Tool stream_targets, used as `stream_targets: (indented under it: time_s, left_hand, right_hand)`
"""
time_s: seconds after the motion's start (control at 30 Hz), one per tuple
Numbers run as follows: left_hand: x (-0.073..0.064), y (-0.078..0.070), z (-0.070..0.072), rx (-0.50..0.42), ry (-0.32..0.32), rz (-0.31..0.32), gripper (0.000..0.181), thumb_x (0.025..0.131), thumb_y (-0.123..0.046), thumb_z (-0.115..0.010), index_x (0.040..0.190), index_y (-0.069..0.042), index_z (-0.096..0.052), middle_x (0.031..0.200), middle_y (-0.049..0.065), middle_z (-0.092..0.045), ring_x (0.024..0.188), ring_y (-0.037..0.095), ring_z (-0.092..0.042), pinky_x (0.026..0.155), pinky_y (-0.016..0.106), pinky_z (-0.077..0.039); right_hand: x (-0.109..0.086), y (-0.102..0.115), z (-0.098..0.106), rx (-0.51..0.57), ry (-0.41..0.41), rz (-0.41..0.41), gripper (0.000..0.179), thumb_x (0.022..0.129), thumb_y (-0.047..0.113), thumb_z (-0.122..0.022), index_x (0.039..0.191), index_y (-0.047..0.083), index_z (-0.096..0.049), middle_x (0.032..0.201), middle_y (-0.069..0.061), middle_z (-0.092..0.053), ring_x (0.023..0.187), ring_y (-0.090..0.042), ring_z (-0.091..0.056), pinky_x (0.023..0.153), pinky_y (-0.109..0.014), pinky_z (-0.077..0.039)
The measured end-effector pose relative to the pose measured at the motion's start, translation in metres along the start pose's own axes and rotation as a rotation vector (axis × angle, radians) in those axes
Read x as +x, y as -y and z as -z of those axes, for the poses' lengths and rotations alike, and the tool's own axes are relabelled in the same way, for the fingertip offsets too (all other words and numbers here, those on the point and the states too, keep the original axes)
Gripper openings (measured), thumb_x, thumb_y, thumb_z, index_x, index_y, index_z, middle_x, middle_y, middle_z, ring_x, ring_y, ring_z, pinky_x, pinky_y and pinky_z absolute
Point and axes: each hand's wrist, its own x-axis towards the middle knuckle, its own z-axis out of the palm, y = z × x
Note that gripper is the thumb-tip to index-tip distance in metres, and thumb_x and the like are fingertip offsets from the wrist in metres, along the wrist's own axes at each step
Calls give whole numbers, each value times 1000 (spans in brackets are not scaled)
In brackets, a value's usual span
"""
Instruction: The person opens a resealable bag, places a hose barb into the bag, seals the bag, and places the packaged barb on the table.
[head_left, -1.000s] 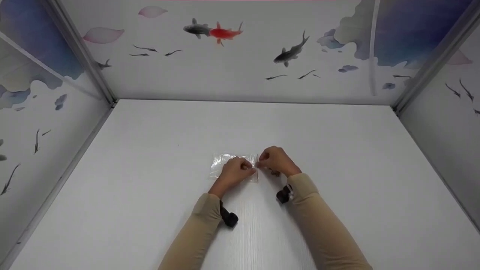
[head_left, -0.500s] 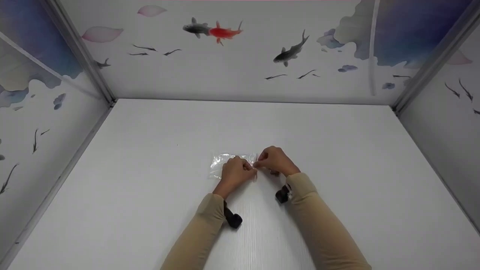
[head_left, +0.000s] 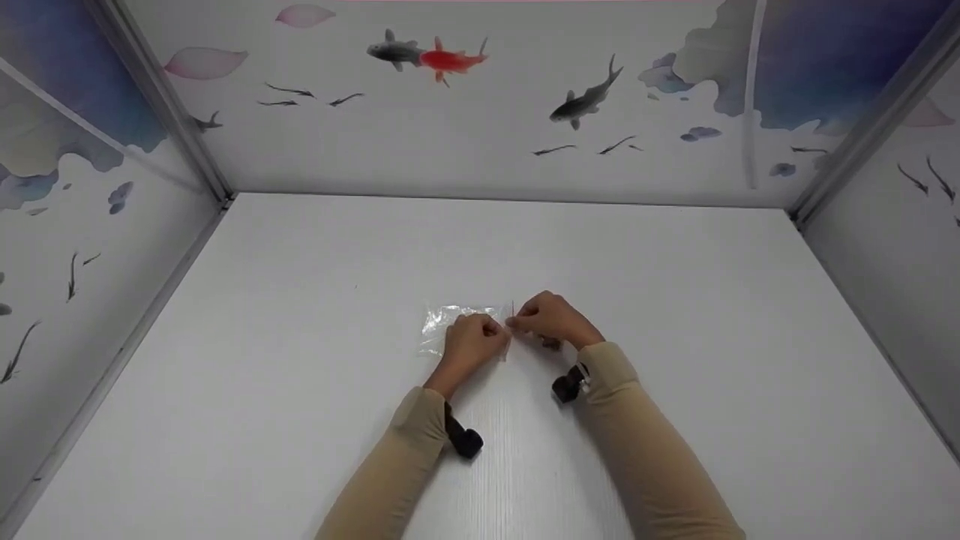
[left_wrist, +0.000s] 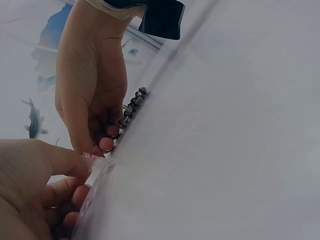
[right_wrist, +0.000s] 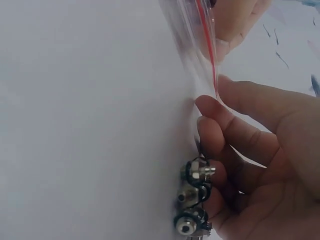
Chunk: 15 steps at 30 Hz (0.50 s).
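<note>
A clear zip-lock bag [head_left: 439, 330] lies flat on the white table, its red-striped mouth [right_wrist: 209, 45] on the right side. My left hand [head_left: 471, 341] pinches the bag at that mouth between thumb and fingers. From the other side, the thumb and forefinger of my right hand [head_left: 556, 317] pinch the same edge, close to the left fingertips. Several small metal fittings [right_wrist: 192, 197] with dark rings stand in a row under the right hand, beside its curled lower fingers. Most of the row is hidden by that hand in the head view.
The white table [head_left: 300, 420] stretches around both hands. A printed back wall [head_left: 487, 127] and side walls with fish and petals enclose it. A black wrist camera [head_left: 465, 442] sits at the left cuff and another black camera [head_left: 568, 386] at the right.
The bag's red-striped mouth has shifted slightly left and slants more. My right fingertips have moved a little left with it, and my left wrist has come slightly right. The fittings stay put.
</note>
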Motion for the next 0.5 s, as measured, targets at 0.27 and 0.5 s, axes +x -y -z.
stream_targets:
  time_s: [0.27,0.5]
  left_hand:
    - [0,0,1,-35,0,31,11,79,-17,-65,75,-10,-72,73,0,-68,66,10,-53,67,29,-46]
    - [0,0,1,-61,18,71,11,79,-18,-65,76,-10,-72,75,0,-68,69,11,-54,68,28,-46]
  right_hand:
    - [2,-2,0,43,33,13,22,88,27,-66,82,6,-73,55,6,-47,45,-8,-37,45,-25,-34]
    - [2,-2,0,67,55,-3,24,88,24,-65,71,7,-65,52,7,-40,46,-9,-35,45,-25,-33]
